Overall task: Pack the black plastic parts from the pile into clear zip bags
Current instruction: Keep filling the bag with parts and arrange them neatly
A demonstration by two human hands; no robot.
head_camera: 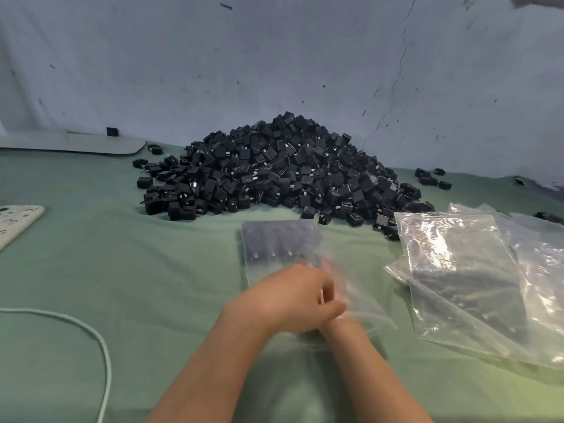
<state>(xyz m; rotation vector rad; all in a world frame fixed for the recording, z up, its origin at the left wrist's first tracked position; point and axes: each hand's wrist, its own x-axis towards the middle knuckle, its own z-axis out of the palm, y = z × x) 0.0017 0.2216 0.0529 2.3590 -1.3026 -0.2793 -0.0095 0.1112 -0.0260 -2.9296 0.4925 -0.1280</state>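
A big pile of black plastic parts (283, 166) lies on the green cloth against the wall. In front of it is a clear zip bag (280, 239) with rows of black parts showing through its far end. My left hand (290, 297) sits over the near mouth of this bag with curled fingers, thumb against the plastic, holding its edge. My right forearm passes under the left hand. My right hand (335, 273) is only a blurred shape through the plastic, apparently inside the bag; how its fingers lie is hidden.
A loose stack of empty clear bags (457, 270) lies to the right. Stray black parts (430, 178) lie at the back right. A white cord (100, 340) curves at the near left, beside a white printed object (15, 221). A flat white board (70, 143) lies at the back left.
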